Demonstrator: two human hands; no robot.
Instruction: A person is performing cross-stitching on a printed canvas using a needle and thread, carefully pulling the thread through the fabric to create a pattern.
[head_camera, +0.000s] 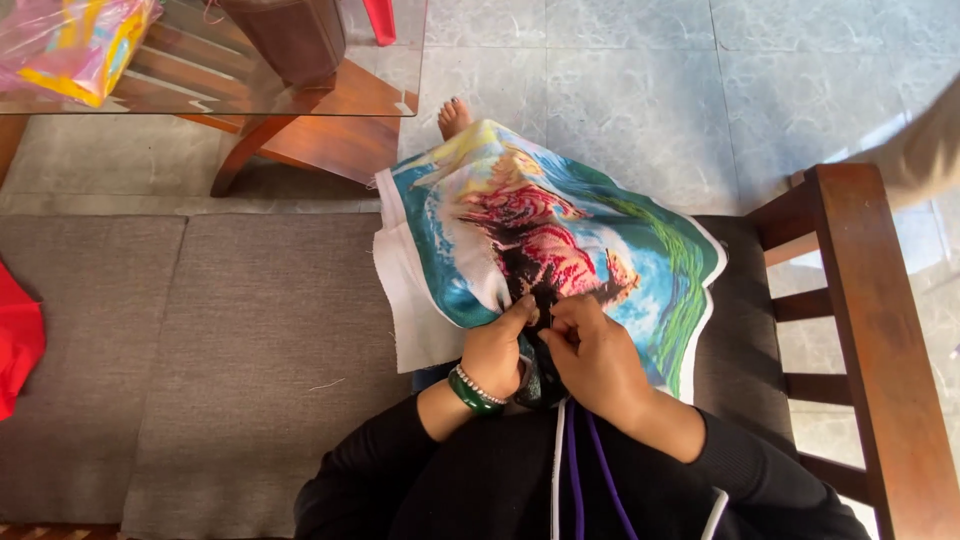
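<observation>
Pinching the near edge of the embroidered cloth (545, 235), both hands meet at its dark center patch: left hand (497, 345) closed on the fabric, right hand (592, 355) w/ fingertips pressed together, prob. on a needle, too small to tell. Cloth lies on the lap, spreading away toward the floor (640, 90).

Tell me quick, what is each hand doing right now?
Left hand: closed, pinching the colourful cloth.
Right hand: closed on the same cloth; anything between its fingertips cannot be told.
</observation>
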